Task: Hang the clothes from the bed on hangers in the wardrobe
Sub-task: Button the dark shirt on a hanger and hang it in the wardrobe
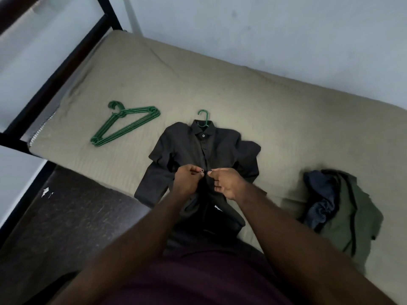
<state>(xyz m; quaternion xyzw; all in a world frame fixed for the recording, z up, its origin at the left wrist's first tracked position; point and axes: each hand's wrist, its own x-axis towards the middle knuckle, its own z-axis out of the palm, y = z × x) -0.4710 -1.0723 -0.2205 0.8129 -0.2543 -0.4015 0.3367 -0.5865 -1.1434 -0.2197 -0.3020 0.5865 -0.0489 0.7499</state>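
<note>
Forearms (136, 238) reach over the bed (242, 89); open mattress runs beyond the fingers (193, 171) to the wall (264, 29). Under them lies the shirt (182, 146) on a hanger (203, 117). Pile (343, 205): right of the fingers, near the edge; spare hangers (123, 126): left. Left hand (187, 180) pinches a button (202, 170), right hand (226, 183) the placket (206, 155).

A single wide-angle view is taken from the person's head, at the near edge of the bed (242, 95). It is aimed forward and steeply down, close in and tilted, with the wall (242, 29) seen beyond the far edge.
</note>
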